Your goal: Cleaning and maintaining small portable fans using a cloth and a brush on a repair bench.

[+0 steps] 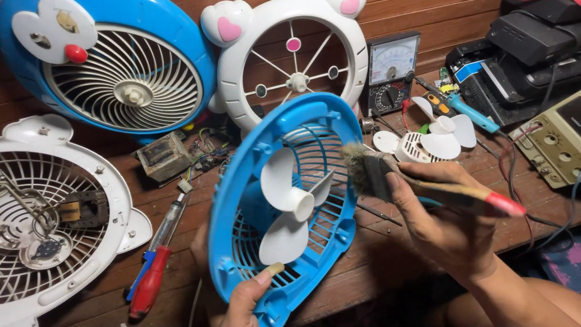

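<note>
Blue round fan housing [242, 200], grille back, stands tilted on edge over the wooden table, white three-blade propeller [293, 203] mounted at its centre. Paintbrush [423, 184]: worn dusty bristles, wood handle with red tip, bristles touching the housing's right rim.

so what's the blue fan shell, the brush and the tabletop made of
Blue fan shell: looks like moulded plastic, smooth with a slight sheen, thin ribs and screw bosses. Brush: worn greyish bristles, a dark band that may be metal, and a handle that seems to be wood with a red-painted tip. Tabletop: reddish-brown wooden planks with visible seams.
</note>
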